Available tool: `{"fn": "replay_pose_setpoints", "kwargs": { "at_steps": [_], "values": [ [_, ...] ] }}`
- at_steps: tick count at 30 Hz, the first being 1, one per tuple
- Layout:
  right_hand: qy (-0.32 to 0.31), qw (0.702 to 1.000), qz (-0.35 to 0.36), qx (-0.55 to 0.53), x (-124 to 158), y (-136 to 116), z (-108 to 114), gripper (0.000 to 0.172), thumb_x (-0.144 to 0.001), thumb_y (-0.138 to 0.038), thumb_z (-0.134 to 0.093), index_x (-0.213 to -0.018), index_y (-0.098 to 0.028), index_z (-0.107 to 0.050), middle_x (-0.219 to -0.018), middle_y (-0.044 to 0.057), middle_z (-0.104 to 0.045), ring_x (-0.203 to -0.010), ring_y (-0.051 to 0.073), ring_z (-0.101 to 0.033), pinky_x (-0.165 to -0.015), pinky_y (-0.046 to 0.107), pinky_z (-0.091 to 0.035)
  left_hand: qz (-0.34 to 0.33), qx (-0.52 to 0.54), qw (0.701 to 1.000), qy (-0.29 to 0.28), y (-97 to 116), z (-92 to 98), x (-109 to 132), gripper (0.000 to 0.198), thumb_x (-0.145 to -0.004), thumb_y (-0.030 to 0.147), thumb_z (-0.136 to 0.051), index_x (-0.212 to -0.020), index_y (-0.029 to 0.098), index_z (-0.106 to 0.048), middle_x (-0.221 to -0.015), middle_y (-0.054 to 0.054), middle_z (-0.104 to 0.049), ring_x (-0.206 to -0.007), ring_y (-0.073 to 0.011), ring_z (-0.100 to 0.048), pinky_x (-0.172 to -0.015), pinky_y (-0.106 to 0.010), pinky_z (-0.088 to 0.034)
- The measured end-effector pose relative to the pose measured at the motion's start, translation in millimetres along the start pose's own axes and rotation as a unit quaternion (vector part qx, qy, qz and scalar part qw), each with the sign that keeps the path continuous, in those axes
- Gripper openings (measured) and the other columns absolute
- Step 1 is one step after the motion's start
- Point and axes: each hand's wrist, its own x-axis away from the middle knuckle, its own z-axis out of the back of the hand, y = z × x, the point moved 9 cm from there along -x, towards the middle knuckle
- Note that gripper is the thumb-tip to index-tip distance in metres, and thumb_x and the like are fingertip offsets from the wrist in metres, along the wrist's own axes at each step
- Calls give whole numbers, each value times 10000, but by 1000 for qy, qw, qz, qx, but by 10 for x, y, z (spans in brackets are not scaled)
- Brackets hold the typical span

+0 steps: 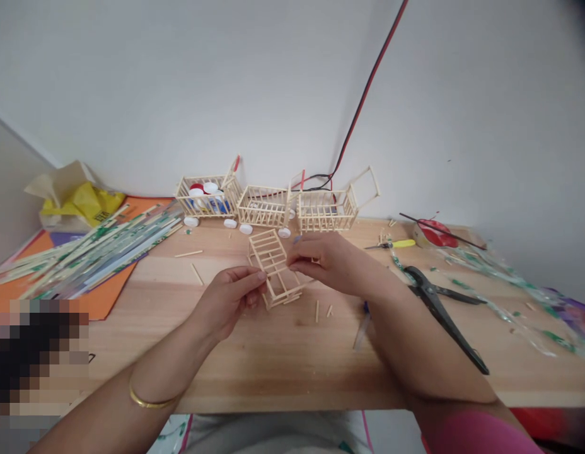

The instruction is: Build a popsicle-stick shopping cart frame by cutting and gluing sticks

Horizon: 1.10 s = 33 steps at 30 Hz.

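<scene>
A small slatted frame of thin wooden sticks [273, 261] is held tilted above the table at the centre. My left hand [240, 291] pinches its left side between thumb and fingers. At the frame's right edge is my right hand [316, 257], its fingertips pressed together; whatever they hold is too small to make out. Behind stand three little stick carts: the left cart [205, 205] has white wheels and holds bottle caps, the middle cart [263, 208] also has white wheels, and the right cart [326, 211] has a raised handle.
Wrapped sticks [103, 246] lie on orange paper at the left, near a yellow packet [87, 203]. To the right are black-handled pliers [444, 315], a yellow-handled tool [402, 243], a red container [437, 233] and plastic wrappers [519, 312]. Short stick pieces [316, 311] lie near the frame.
</scene>
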Motion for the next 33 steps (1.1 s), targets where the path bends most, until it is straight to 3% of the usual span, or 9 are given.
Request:
{"fn": "replay_pose_setpoints", "kwargs": {
  "at_steps": [9, 18, 28, 30, 31, 33],
  "values": [
    [18, 997, -67, -22, 19, 58, 37, 81, -799, -123, -519, -732, -167, -532, -681, -19, -549, -621, 93, -466, -581, 208, -322, 4, -2, 1000, 12, 14, -3, 15, 229, -601, 308, -758, -667, 117, -649, -557, 17, -548, -447, -44, -377, -434, -193, -262],
    [15, 999, -49, -13, -5, 59, -10, 113, -754, -80, -503, -735, -156, -584, -659, -15, -557, -611, 91, -454, -578, 208, -306, 6, 6, 1000, -1, -10, 5, -3, 213, -634, 287, -749, -665, 110, -636, -556, 24, -536, -448, -32, -375, -428, -177, -239],
    [23, 999, -33, -4, -4, 50, 3, 103, -701, -70, -496, -667, -167, -501, -625, -34, -501, -591, 86, -417, -564, 204, -284, 5, -32, 999, 2, 16, 13, -11, 254, -646, 359, -717, -648, 130, -608, -562, 18, -535, -445, -49, -369, -425, -193, -245],
    [31, 999, -34, 8, 10, 26, 48, 107, -698, -68, -491, -662, -168, -495, -617, -35, -494, -588, 86, -413, -570, 207, -288, -34, -91, 995, 36, 117, 96, 16, 288, -705, 415, -657, -632, 145, -588, -526, 28, -495, -429, -60, -344, -417, -208, -243],
    [36, 999, -34, 15, 20, 3, 76, 107, -699, -68, -490, -663, -169, -498, -620, -33, -497, -591, 87, -416, -575, 209, -291, -84, -145, 983, 75, 238, 157, 58, 292, -735, 424, -628, -632, 155, -584, -515, 32, -474, -434, -69, -345, -423, -216, -256],
    [54, 997, -31, 35, 44, -75, 143, 109, -708, -68, -488, -671, -169, -508, -640, -23, -511, -604, 91, -427, -585, 215, -298, -245, -282, 913, 165, 592, 191, 260, 233, -772, 379, -605, -670, 170, -597, -550, 22, -489, -494, -96, -405, -483, -236, -332]
  ]
}}
